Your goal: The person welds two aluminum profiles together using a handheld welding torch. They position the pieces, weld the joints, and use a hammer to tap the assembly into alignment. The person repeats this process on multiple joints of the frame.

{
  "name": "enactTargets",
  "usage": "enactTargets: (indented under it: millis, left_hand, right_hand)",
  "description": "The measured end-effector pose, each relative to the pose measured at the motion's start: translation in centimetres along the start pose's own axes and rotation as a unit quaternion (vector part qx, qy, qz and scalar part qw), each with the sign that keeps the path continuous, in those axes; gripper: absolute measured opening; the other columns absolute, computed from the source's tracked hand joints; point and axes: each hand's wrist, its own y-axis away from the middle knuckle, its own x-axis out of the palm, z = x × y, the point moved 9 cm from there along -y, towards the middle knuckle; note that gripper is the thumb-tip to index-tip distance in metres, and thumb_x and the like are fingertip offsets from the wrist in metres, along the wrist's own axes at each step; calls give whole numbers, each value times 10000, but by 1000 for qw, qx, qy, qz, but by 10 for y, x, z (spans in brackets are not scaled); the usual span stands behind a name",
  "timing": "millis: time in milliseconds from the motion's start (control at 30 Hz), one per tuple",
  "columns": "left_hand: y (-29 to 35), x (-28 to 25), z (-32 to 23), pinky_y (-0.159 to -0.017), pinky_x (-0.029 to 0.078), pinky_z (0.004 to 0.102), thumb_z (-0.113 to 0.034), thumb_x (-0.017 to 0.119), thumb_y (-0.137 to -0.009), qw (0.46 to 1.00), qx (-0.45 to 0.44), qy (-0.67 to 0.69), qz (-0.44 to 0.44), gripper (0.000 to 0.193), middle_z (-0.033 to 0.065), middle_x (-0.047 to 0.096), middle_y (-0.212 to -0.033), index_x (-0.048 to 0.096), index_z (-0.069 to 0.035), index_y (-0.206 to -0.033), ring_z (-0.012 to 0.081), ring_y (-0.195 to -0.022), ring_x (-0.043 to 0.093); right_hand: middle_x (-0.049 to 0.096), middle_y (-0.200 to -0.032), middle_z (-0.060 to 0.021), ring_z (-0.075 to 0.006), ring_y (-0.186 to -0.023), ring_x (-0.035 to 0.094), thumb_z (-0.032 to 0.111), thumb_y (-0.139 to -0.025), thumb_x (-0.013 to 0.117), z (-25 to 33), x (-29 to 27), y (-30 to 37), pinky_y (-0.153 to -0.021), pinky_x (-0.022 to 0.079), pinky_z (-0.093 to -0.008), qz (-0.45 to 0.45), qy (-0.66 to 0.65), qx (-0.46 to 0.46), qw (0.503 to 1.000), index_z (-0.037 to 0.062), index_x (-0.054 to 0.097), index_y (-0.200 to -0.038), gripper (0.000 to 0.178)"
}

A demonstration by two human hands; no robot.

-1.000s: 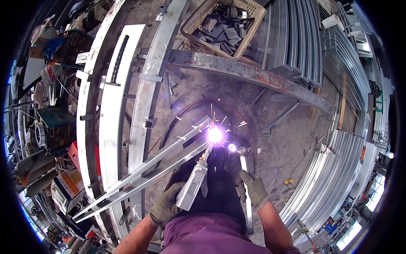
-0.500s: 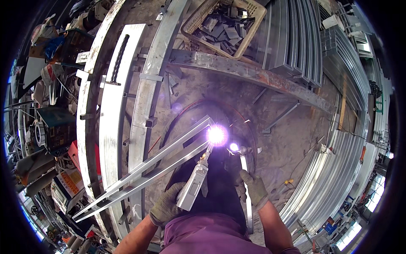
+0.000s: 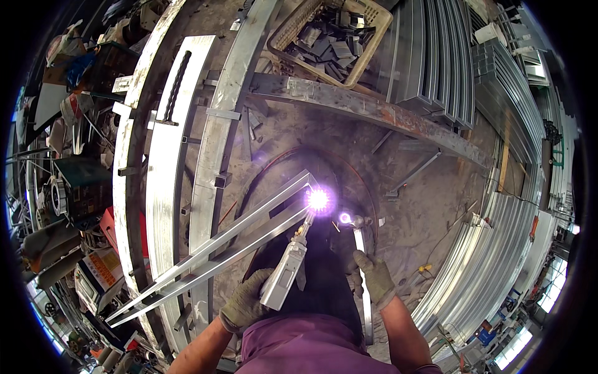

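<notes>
My gloved left hand (image 3: 245,302) is closed around a boxy silver welding gun (image 3: 284,274). Its narrow nozzle points at a bright violet-white glare (image 3: 318,200), which hides the exact contact spot. The glare sits at the far end of a slim frame of silver square tubes (image 3: 249,218), which slants down to the left across long beams. In my gloved right hand (image 3: 375,277) is a long silver bar-like tool (image 3: 359,249) with a rounded head; its kind is unclear. A smaller bright spot shines beside that head. My fingers are wrapped round both tools.
Long metal beams (image 3: 212,143) run up the left side, and a rusty beam (image 3: 374,109) crosses beyond the frame. A plastic crate (image 3: 367,68) holds metal offcuts. Stacked tubes (image 3: 436,62) stand far right, with more tubing (image 3: 479,268) nearer. A cable (image 3: 349,156) curves over the floor.
The small bright spot beside the right-hand tool's head has become dimmer and ring-like. Both hands and the frame stay in nearly the same place.
</notes>
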Motion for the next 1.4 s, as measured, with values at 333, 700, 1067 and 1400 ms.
enactTargets:
  millis: [333, 700, 1067, 1400]
  left_hand:
    - [15, -15, 13, -1056, 585, 366, -256, 1020, -794, 990, -13, -75, -117, 811, 164, 755, -1299, 633, -16, -1464, 237, -1181, 748]
    - [4, -95, 76, -805, 559, 380, -130, 816, -952, 956, -24, -78, -283, 499, 45, 666, -913, 626, -4, -1396, 202, -847, 649]
    - [-10, -104, 72, -582, 499, 352, -125, 754, -978, 939, -132, -8, -318, 245, 20, 621, -772, 666, -23, -1183, 133, -654, 601]
    - [-10, -105, 57, -591, 510, 346, -177, 787, -974, 934, -120, 53, -333, 173, 20, 667, -784, 701, -40, -1037, 134, -676, 634]
  right_hand:
    - [594, -610, -66, -177, -418, 562, 507, -1164, 592, 44, -12, -7, -396, 459, -327, 7, 20, -71, 997, -9, 668, -1050, 534]
    - [587, -602, -36, -141, -421, 546, 555, -1137, 612, 127, -45, -26, -399, 426, -302, -18, 80, -103, 991, 35, 693, -956, 557]
    - [589, -639, -28, -142, -471, 550, 487, -1139, 619, 134, -20, -40, -441, 447, -337, 11, 145, -43, 988, 36, 669, -948, 492]
    - [594, -611, -50, -184, -406, 539, 523, -1121, 667, 115, -58, -46, -379, 426, -342, -13, 9, -67, 998, 44, 655, -970, 502]
